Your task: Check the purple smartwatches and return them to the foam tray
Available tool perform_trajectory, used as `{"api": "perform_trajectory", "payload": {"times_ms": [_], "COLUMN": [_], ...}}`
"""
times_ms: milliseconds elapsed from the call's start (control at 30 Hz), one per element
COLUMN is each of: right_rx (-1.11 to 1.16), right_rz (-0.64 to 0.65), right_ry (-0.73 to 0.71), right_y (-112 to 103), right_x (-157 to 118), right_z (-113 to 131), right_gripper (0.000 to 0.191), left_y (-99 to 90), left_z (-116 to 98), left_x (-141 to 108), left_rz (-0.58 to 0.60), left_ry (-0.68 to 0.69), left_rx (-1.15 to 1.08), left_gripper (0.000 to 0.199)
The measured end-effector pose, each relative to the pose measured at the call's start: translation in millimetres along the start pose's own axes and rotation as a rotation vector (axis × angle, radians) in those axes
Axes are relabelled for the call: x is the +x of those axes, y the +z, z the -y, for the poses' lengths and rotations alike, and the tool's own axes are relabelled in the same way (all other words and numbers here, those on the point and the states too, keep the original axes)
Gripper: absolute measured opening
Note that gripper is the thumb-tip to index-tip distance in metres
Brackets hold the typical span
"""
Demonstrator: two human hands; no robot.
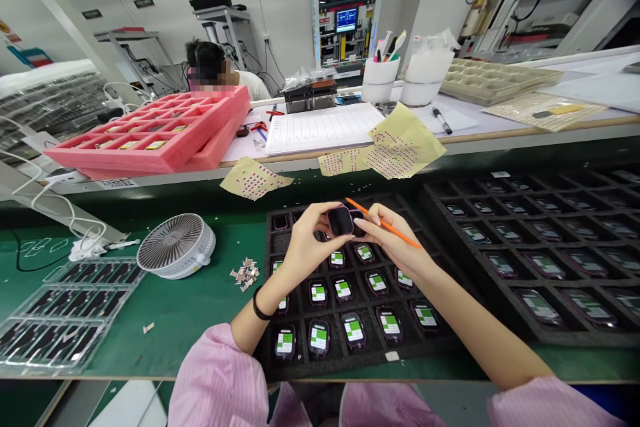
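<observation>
My left hand (313, 235) grips the left side of a dark, square watch casing (341, 221) with fingers and thumb. A second dark piece (359, 223) sits at its right edge, where my right hand (393, 233) pinches. An orange stick (395, 230) also lies in my right hand, slanting from above the casing down to the right. Below both hands, a black foam tray (333, 317) holds rows of watch units with green and white screens (354, 329).
A round white fan (176, 245) and a pile of small pieces (245, 273) are left of the tray. Clear plastic trays (67, 310) lie far left, another black tray (525, 267) at right. Pink foam trays (165, 157) sit on the shelf; a person (215, 70) is behind.
</observation>
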State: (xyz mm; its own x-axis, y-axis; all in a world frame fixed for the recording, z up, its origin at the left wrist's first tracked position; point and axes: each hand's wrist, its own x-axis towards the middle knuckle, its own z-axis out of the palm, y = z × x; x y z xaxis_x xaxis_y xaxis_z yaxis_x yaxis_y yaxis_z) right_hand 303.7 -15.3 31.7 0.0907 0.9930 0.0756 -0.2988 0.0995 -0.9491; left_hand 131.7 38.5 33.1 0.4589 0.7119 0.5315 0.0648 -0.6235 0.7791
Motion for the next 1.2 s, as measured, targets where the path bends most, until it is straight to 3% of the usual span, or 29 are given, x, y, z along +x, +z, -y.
{"api": "perform_trajectory", "payload": {"times_ms": [133,367,433,533,633,700,733,833,933,1067,1200], "right_rx": [0.005,-0.049,-0.105,-0.324,-0.851,-0.959,-1.0,-1.092,-1.17,-1.251,-1.269], "right_rz": [-0.013,-0.02,-0.058,-0.184,-0.295,-0.332,-0.351,-0.408,-0.431,-0.434,-0.31], "right_ry": [-0.025,-0.06,-0.119,-0.244,-0.15,-0.113,-0.107,-0.098,-0.059,0.007,0.017], "right_y": [-2.7,-3.4,-18.8,-61.7,-107.3,-125.9,-130.7,-134.0,-136.0,-147.8,-139.1], "right_x": [1.9,2.8,11.0,35.5,66.9,85.4,93.1,109.8,118.5,117.3,105.3], "right_z": [-2.9,1.5,6.6,8.2,-1.9,-12.3,-17.8,-32.3,-41.5,-41.6,-38.5], "right_gripper": [0.043,0.045,0.046,0.043,0.037,0.032,0.031,0.029,0.03,0.029,0.022], "left_y": [-7.8,-10.5,-10.6,-4.3,19.6,44.8,58.4,94.1,112.4,103.7,59.1], "left_z": [-0.9,-1.5,1.8,16.9,45.8,68.4,79.2,104.8,118.2,120.1,108.9], "left_x": [3.5,5.5,4.7,8.5,26.1,45.5,56.1,83.3,95.3,92.7,84.6], "left_rz": [-0.082,-0.094,-0.109,-0.076,0.094,0.247,0.321,0.367,0.392,0.433,0.467], "left_ry": [-0.124,-0.164,-0.167,-0.162,-0.15,-0.156,-0.165,-0.166,-0.168,-0.174,-0.221], "left_rx": [-0.084,-0.092,-0.102,-0.118,-0.053,0.156,0.306,0.428,0.53,0.639,0.733], "left_gripper": [0.051,0.052,0.053,0.055,0.054,0.053,0.052,0.048,0.044,0.036,0.032]}}
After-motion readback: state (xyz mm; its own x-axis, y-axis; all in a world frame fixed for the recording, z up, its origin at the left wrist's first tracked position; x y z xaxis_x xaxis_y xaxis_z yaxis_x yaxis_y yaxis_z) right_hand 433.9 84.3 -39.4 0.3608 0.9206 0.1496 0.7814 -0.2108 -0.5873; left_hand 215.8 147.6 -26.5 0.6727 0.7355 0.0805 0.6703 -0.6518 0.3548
